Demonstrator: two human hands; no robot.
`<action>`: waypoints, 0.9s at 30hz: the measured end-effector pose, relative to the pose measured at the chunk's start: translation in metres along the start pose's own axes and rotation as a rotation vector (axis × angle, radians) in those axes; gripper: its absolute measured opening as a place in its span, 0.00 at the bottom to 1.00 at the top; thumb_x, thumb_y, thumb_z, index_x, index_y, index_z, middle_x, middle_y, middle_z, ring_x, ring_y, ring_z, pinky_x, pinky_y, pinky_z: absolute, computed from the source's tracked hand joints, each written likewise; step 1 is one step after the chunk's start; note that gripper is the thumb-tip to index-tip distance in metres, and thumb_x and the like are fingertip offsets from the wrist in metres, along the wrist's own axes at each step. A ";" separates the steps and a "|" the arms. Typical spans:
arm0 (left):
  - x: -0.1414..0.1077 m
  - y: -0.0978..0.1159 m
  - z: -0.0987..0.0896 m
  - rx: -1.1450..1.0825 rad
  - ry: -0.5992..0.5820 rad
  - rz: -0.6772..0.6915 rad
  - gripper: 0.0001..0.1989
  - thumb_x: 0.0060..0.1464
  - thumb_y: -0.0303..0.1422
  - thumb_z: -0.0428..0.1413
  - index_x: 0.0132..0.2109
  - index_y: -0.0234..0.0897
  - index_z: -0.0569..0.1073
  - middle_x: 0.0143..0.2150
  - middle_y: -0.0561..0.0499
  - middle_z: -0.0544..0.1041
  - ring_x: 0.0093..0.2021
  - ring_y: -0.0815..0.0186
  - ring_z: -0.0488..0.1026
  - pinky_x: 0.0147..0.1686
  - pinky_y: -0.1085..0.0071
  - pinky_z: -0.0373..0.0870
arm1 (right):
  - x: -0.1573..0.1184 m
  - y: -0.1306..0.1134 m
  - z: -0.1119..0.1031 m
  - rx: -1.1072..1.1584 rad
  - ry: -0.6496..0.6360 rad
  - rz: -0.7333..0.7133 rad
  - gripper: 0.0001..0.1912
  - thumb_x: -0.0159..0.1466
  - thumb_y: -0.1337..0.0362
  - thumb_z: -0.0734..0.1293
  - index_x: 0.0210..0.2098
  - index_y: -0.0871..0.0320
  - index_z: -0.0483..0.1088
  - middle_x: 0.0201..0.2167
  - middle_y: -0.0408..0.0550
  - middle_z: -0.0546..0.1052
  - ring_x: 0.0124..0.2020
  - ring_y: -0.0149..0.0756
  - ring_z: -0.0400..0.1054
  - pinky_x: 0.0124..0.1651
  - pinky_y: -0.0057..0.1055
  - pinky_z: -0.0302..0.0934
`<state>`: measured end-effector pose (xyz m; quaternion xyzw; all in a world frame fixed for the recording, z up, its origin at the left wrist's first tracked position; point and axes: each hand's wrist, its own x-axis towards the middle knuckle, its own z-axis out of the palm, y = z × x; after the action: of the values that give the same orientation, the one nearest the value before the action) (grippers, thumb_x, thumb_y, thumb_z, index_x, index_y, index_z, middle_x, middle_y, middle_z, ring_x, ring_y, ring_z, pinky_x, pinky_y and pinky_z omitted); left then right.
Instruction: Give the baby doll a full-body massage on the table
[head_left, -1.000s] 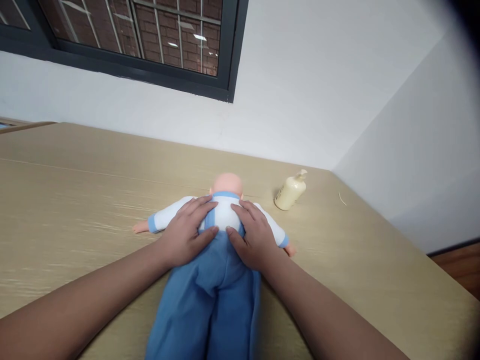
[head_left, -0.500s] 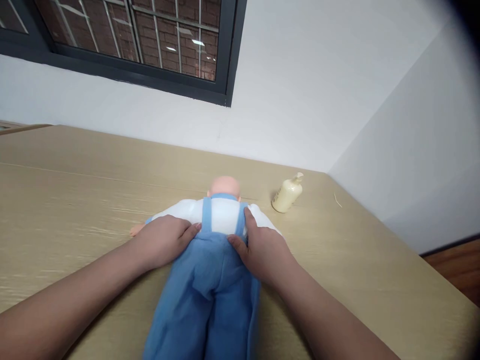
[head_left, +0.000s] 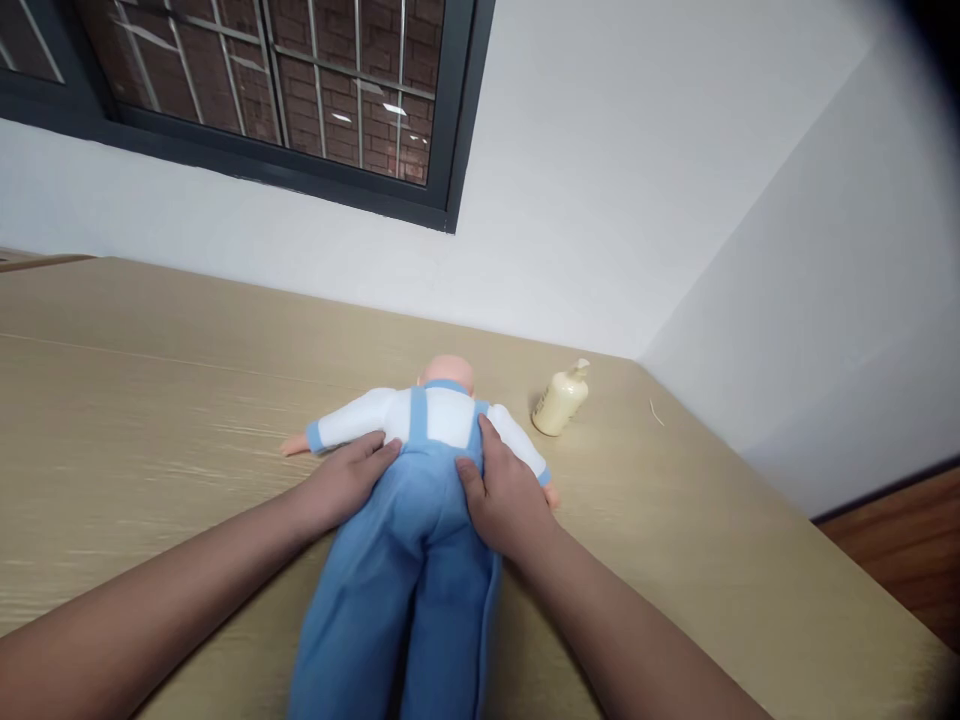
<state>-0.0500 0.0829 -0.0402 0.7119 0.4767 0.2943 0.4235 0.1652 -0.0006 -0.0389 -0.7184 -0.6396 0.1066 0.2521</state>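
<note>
A baby doll (head_left: 442, 490) in a white long-sleeved top and blue overalls lies face down on the table, its bald head toward the wall. Its arms are spread out to both sides, and its legs run out of view at the bottom. My left hand (head_left: 356, 470) holds the left side of its waist, thumb on the back and the other fingers mostly tucked round the side. On the right side, my right hand (head_left: 506, 490) grips the waist, with its thumb on the overalls and its index finger along the strap.
A cream pump bottle (head_left: 561, 400) stands on the wooden table (head_left: 150, 380), to the right of the doll's head. Farther right lies a thin pale strip (head_left: 656, 412). Behind the table rises a white wall (head_left: 570, 200) with a dark-framed barred window (head_left: 300, 90).
The view has shifted slightly. My hands sit a little lower on the doll's sides, and more of its arms, including the right cuff and hand, now shows.
</note>
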 end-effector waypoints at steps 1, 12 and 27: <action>-0.002 0.001 0.000 -0.068 -0.036 0.003 0.23 0.60 0.54 0.51 0.38 0.38 0.75 0.39 0.47 0.81 0.47 0.48 0.76 0.51 0.55 0.71 | 0.000 0.000 0.000 -0.001 0.027 -0.003 0.37 0.72 0.46 0.53 0.73 0.61 0.46 0.67 0.63 0.64 0.68 0.57 0.59 0.66 0.53 0.55; -0.029 0.015 -0.005 -0.346 -0.004 0.292 0.41 0.50 0.46 0.66 0.66 0.42 0.60 0.64 0.41 0.70 0.61 0.45 0.69 0.60 0.50 0.68 | 0.010 0.012 0.002 0.533 0.197 0.009 0.36 0.67 0.50 0.62 0.68 0.52 0.44 0.59 0.57 0.70 0.48 0.41 0.73 0.52 0.43 0.68; -0.050 0.017 -0.016 0.009 -0.258 0.823 0.44 0.58 0.45 0.61 0.75 0.54 0.49 0.78 0.47 0.42 0.75 0.42 0.41 0.70 0.41 0.43 | 0.001 -0.028 -0.020 0.737 -0.035 -0.011 0.53 0.65 0.44 0.24 0.68 0.64 0.57 0.49 0.64 0.78 0.53 0.51 0.73 0.51 0.49 0.67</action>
<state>-0.0745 0.0389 -0.0181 0.8756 0.0974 0.3451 0.3236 0.1511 -0.0025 -0.0079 -0.5741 -0.5663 0.3405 0.4835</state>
